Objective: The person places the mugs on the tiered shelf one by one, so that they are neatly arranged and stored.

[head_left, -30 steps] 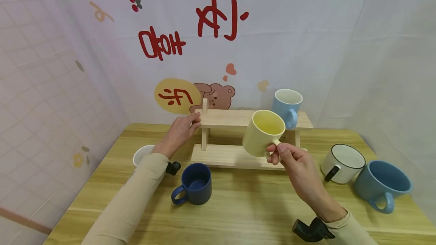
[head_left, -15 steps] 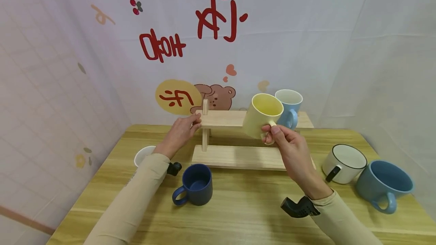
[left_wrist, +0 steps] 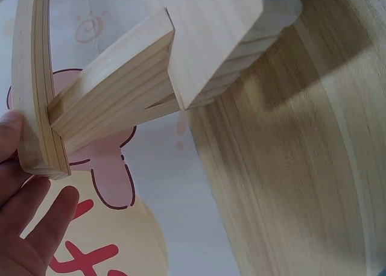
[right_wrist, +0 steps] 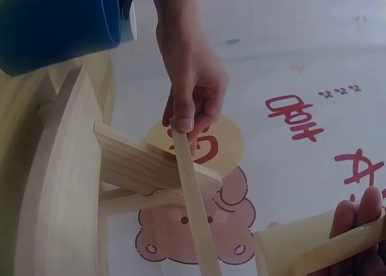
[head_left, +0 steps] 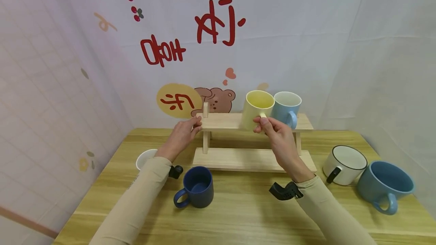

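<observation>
My right hand (head_left: 282, 143) pinches the handle of a pale yellow mug (head_left: 251, 111) at the upper board of a two-tier wooden shelf (head_left: 221, 121). The mug is nearly upright, its mouth up, just left of a light blue mug (head_left: 282, 112) standing on that board. In the right wrist view, a gap shows between the yellow mug's base (right_wrist: 260, 255) and the board (right_wrist: 196, 210). My left hand (head_left: 182, 135) grips the upper board's left end, thumb on top and fingers below, as the right wrist view shows. Part of the yellow mug is hidden behind my right fingers.
A dark blue mug (head_left: 199, 188) stands in front of the shelf. On the right are a white mug with a black rim (head_left: 342, 167) and a large blue mug (head_left: 378, 182). A white vessel (head_left: 144, 158) sits partly behind my left forearm. Printed cloth hangs behind.
My right hand has raised the yellow mug and carried it leftward and back to the upper board, turning it more upright. My left hand stays at the board's end.
</observation>
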A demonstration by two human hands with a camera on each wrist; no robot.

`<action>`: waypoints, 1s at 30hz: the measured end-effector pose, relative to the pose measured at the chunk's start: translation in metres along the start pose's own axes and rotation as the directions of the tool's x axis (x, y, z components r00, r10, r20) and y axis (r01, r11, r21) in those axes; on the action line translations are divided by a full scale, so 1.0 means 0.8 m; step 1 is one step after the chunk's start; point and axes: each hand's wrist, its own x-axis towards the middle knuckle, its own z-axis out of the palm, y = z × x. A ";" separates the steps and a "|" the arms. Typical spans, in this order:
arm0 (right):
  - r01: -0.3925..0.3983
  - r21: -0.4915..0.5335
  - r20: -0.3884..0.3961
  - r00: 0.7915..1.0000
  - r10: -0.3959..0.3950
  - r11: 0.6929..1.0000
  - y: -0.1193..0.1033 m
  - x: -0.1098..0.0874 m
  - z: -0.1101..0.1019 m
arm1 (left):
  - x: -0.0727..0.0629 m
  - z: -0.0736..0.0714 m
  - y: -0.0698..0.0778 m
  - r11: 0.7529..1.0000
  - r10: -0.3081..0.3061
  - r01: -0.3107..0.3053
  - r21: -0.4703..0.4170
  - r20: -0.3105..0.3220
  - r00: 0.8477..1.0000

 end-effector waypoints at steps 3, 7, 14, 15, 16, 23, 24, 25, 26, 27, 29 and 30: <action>-0.009 -0.017 -0.014 1.000 0.008 1.000 0.006 0.008 0.002 | -0.001 0.002 0.001 1.000 0.005 -0.005 -0.007 -0.016 1.000; -0.023 -0.039 -0.021 1.000 0.022 0.999 0.015 0.020 0.004 | -0.001 0.003 0.000 1.000 0.004 -0.004 -0.013 -0.021 1.000; -0.048 -0.088 -0.031 0.998 0.045 0.995 0.026 0.032 0.005 | -0.002 0.003 -0.003 1.000 0.003 -0.004 -0.018 -0.016 1.000; -0.050 -0.095 -0.030 0.998 0.048 0.994 0.027 0.033 0.005 | -0.002 0.003 -0.002 1.000 0.003 -0.003 -0.021 -0.016 1.000; -0.052 -0.103 -0.030 0.998 0.049 0.993 0.028 0.034 0.004 | -0.002 0.002 -0.002 1.000 0.002 -0.003 -0.022 -0.014 1.000; -0.081 -0.143 -0.039 0.996 0.076 0.986 0.031 0.041 0.000 | -0.001 0.001 0.001 1.000 0.001 -0.001 -0.022 -0.015 1.000; -0.086 -0.142 -0.039 0.996 0.081 0.986 0.031 0.042 -0.001 | -0.001 0.002 0.001 1.000 -0.002 0.001 -0.025 -0.013 1.000; -0.092 -0.143 -0.040 0.995 0.087 0.986 0.032 0.042 -0.001 | -0.001 0.002 0.002 1.000 -0.002 0.002 -0.024 -0.011 1.000; -0.096 -0.143 -0.038 0.995 0.092 0.985 0.033 0.043 -0.001 | -0.001 0.002 0.002 1.000 -0.006 0.006 -0.028 -0.009 1.000; -0.099 -0.146 -0.035 0.995 0.095 0.984 0.033 0.044 -0.001 | -0.001 0.002 0.002 1.000 -0.009 0.008 -0.028 -0.008 1.000; -0.099 -0.153 -0.030 0.995 0.096 0.983 0.034 0.045 -0.001 | -0.001 0.003 0.001 1.000 -0.012 0.012 -0.025 -0.009 1.000; -0.097 -0.159 -0.030 0.995 0.093 0.982 0.035 0.046 -0.001 | -0.001 0.003 0.000 1.000 -0.010 0.009 -0.019 -0.015 1.000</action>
